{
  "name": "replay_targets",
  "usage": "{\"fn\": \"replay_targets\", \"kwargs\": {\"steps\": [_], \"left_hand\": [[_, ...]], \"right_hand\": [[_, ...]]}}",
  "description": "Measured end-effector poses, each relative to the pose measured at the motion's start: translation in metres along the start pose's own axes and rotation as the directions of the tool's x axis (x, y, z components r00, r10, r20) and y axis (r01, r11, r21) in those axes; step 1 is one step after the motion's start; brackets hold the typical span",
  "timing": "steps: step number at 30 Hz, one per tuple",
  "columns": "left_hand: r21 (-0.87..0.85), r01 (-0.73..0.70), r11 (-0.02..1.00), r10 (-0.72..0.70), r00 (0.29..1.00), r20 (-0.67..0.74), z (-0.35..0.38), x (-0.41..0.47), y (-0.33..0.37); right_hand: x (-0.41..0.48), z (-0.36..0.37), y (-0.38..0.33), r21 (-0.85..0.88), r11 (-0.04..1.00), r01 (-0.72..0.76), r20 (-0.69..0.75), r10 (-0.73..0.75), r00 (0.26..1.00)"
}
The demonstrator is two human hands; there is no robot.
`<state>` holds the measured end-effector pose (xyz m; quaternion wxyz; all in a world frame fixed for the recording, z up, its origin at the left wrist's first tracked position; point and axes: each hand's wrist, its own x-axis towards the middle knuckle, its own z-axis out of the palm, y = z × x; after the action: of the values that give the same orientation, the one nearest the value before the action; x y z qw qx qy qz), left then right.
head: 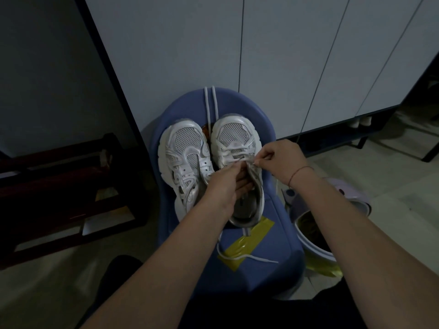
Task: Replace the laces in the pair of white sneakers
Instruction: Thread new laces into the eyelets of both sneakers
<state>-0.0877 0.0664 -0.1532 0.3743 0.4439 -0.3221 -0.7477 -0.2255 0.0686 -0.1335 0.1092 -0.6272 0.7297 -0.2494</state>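
A loose lace [247, 257] is left on the near part of the blue seat [273, 233]. The right sneaker [235, 136], laced only partway, is gripped at its tongue by the left hand [225, 184]. Its lace end [256, 163] is pinched by the right hand [282, 160]. The left sneaker [185, 148] is judged unlaced. Both are set side by side, toes and long axes directed away.

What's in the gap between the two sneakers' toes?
Head view: two white lace strands run into it, between unlaced sneaker and part-laced sneaker, with something orange-brown I can't identify.
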Motion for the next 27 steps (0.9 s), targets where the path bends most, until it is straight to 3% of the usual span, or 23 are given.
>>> {"fn": "replay_targets", "kwargs": {"steps": [4, 11, 13, 18, 19, 23, 27], "left_hand": [[-0.042, -0.007, 0.999, 0.008, 1.0, 0.008, 0.001, 0.0, -0.001], [-0.123, 0.089, 0.988, -0.081, 0.995, 0.065, -0.001, -0.001, 0.002], [-0.138, 0.108, 0.985, -0.096, 0.992, 0.087, -0.001, -0.003, 0.003], [-0.162, 0.123, 0.979, -0.105, 0.988, 0.114, -0.002, -0.005, 0.003], [-0.17, 0.126, 0.977, -0.109, 0.988, 0.111, -0.003, -0.004, 0.003], [-0.165, 0.106, 0.981, -0.096, 0.993, 0.067, -0.003, -0.002, 0.001], [-0.117, 0.063, 0.991, -0.063, 0.998, -0.004, 0.0, 0.002, -0.001]], "right_hand": [[-0.001, 0.001, -0.003, -0.025, 0.999, 0.04, 0.001, -0.04, 0.999], [-0.003, -0.006, 0.008, 0.438, 0.881, -0.179, 0.218, 0.089, 0.972], [-0.003, -0.005, 0.007, 0.426, 0.884, -0.193, 0.206, 0.113, 0.972], [0.0, 0.003, 0.001, 0.141, 0.99, -0.022, 0.044, 0.016, 0.999], [0.0, 0.004, 0.002, 0.154, 0.988, -0.024, 0.028, 0.02, 0.999], [-0.004, 0.009, 0.002, 0.469, 0.879, -0.089, 0.036, 0.082, 0.996], [-0.01, 0.012, 0.005, 0.378, 0.921, -0.096, 0.1, 0.063, 0.993]]}}
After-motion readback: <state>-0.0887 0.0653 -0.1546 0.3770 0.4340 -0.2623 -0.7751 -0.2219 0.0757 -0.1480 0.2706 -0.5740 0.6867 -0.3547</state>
